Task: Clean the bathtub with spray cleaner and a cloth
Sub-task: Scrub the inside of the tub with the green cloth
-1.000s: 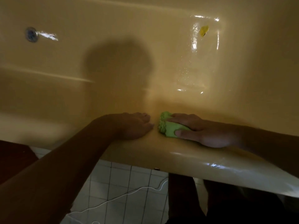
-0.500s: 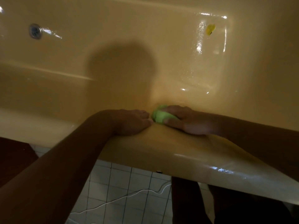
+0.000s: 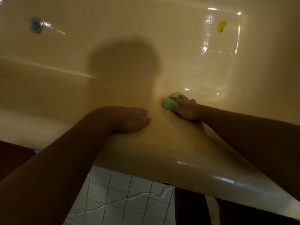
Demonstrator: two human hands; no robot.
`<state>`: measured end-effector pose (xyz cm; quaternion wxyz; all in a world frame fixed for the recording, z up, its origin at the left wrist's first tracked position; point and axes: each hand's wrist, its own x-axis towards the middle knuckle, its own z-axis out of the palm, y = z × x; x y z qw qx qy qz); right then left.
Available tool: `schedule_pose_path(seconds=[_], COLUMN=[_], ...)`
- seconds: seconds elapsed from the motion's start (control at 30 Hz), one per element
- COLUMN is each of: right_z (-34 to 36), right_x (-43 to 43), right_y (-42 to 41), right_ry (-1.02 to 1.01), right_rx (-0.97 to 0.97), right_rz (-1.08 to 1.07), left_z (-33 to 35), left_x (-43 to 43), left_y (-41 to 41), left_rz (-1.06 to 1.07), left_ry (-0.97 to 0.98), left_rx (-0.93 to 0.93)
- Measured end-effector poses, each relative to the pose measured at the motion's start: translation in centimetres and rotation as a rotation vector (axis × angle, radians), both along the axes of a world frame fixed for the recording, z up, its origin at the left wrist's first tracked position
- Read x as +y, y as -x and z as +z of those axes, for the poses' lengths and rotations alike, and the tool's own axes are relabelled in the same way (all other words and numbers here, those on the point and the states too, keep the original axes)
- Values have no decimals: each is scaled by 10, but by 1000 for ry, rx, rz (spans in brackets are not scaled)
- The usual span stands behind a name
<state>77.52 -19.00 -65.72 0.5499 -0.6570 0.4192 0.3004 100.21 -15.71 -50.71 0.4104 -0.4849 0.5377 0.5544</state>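
Head view: one green cloth [image 3: 170,101], bunched, lies on the bathtub [image 3: 162,151] just inside the rim, its long axis running near-left to far-right. The right hand [image 3: 185,109] has its grip clamped over it. The left hand [image 3: 131,119] lies flat on the rim, its grip slack. One drain [image 3: 36,25].

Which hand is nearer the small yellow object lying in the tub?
Right. The right hand, gripping the green cloth, is below the yellow object on the tub's inner edge; the left hand rests on the rim, farther left.
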Motion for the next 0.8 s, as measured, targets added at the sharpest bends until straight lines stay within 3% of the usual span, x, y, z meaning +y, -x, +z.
schedule_pose_path(seconds=[0.1, 0.17, 0.3, 0.37, 0.43, 0.6, 0.67, 0.8], right_z=[37, 96, 181, 168, 121, -1, 3, 107], right_x=[7, 17, 23, 14, 8, -4, 1, 15], right_y=[-24, -14, 23, 24, 19, -10, -28, -26], right_ry=[-47, -57, -137, -224, -185, 7, 21, -93], right_rx=[-120, -279, -401, -388, -350, -18, -38, -285], right_rz=[-36, -31, -51, -81, -81, 13, 22, -42], left_z=[-5, -9, -10, -10, -12, -13, -8, 12], left_x=[1, 3, 5, 5, 5, 4, 2, 4], left_y=[-1, -7, -19, -19, -18, -16, -16, -25], left_rz=[60, 96, 172, 185, 181, 154, 130, 95], left_ry=[12, 42, 68, 58, 55, 39, 38, 39], left_rx=[-10, -7, -66, -63, -71, -84, -93, -124])
